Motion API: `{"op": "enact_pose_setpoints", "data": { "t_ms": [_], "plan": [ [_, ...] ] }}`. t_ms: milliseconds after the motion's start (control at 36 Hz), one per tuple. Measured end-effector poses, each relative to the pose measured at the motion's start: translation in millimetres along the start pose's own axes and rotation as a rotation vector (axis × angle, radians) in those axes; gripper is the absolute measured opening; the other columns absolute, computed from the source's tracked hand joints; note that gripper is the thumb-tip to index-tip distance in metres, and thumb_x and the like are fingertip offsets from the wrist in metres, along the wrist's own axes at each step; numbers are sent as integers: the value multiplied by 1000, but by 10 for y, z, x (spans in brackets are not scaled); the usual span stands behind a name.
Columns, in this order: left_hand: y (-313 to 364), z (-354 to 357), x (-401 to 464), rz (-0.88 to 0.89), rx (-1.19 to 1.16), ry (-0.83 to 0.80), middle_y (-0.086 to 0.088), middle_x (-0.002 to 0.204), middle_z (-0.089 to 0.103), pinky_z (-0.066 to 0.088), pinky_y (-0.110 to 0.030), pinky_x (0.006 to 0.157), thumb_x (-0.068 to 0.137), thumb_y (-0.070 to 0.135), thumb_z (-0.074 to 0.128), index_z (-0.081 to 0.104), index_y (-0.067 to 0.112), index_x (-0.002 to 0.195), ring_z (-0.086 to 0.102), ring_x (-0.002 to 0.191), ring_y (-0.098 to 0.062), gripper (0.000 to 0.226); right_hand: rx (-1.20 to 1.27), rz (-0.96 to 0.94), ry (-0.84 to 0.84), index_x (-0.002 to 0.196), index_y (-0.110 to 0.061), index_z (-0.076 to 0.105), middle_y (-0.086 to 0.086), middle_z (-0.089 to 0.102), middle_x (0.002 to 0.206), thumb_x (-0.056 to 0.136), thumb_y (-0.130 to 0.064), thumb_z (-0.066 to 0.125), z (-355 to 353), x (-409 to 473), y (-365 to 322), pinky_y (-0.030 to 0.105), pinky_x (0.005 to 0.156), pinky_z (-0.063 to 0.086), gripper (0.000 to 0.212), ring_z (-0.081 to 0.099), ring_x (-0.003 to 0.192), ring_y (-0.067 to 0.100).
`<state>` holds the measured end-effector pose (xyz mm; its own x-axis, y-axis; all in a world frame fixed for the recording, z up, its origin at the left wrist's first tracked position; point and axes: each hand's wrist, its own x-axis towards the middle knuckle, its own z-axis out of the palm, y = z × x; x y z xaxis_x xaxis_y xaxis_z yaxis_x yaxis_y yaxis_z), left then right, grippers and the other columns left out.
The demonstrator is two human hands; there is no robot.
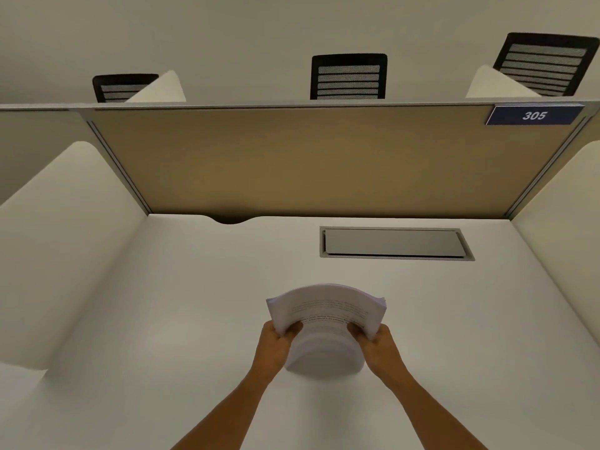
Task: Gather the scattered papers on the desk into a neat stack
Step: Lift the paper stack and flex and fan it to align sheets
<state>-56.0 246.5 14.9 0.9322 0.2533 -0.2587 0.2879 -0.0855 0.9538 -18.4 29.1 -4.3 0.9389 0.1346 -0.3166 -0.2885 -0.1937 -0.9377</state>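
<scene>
A bundle of white printed papers (326,315) stands on edge on the white desk (162,319), near the front middle. The sheets bow upward in an arch, with lines of text showing on the near face. My left hand (276,344) grips the bundle's left side and my right hand (378,344) grips its right side. The lower edge rests on or just above the desk; I cannot tell which. I see no loose sheets elsewhere on the desk.
A grey cable-tray lid (394,243) is set into the desk at the back right. A tan partition (292,164) with a blue "305" sign (534,115) closes the back; white side panels (65,238) flank the desk. Black chairs (349,77) show beyond.
</scene>
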Motion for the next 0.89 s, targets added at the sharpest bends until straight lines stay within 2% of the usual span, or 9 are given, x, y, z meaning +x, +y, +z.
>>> {"op": "enact_pose_setpoints", "data": {
  "t_ms": [167,306,444,528,583,667,778,833,889],
  "plan": [
    [-130,39,-21,-79,17,-28,0,104,73,57,-18,66,94,16,60,67,18,115,69,96,-15,23,-13,68,-1,114,-21,69,3,75,101,95,-20,64,22,2,94,49,87,60,20,71,96,24],
    [-104,10,26,-84,-1,-36,-2,105,73,58,-20,68,92,19,62,67,19,112,69,98,-20,21,-129,51,-26,111,-19,71,0,75,101,95,-27,62,-23,61,-17,48,86,60,20,71,94,21],
    [-37,-109,51,-6,-53,40,0,101,74,58,-20,65,88,13,67,64,25,105,70,97,-24,22,-385,10,-130,116,-14,70,1,73,108,97,-31,57,-105,141,-289,33,78,59,28,69,94,21],
    [16,-218,112,14,-52,108,-3,118,69,58,-25,80,83,15,74,51,28,126,65,111,-26,51,-497,6,-193,115,-16,71,0,72,105,97,-29,58,-175,199,-505,26,74,53,26,68,92,20],
    [76,-279,178,11,59,185,-3,147,46,44,-41,104,79,20,78,24,29,148,45,134,-26,88,-587,-18,-224,111,-18,72,1,73,103,96,-29,58,-228,243,-637,33,77,58,24,70,89,19],
    [275,-354,250,146,322,326,1,162,9,22,-48,116,71,30,83,2,28,152,10,149,-23,115,-732,-46,-277,110,-17,71,3,73,101,97,-28,56,-282,276,-835,32,74,58,23,70,86,20],
    [595,-442,336,320,502,50,8,162,-3,15,-34,113,68,46,82,5,34,152,-2,149,-10,114,-936,-79,-378,107,-18,69,-2,67,96,97,-21,55,-297,283,-1084,20,64,51,17,66,81,17],
    [765,-453,374,369,597,-181,8,161,17,21,-37,118,73,42,79,23,36,149,17,147,-9,94,-1035,-94,-411,106,-18,68,-1,66,95,97,-19,54,-274,273,-1172,18,59,46,16,63,78,15],
    [892,-421,388,368,632,-352,10,146,48,41,-40,111,79,34,75,43,34,140,47,131,-10,69,-1106,-118,-428,112,-15,67,2,70,102,96,-19,53,-246,263,-1231,21,64,53,21,66,82,17]
  ]
}}
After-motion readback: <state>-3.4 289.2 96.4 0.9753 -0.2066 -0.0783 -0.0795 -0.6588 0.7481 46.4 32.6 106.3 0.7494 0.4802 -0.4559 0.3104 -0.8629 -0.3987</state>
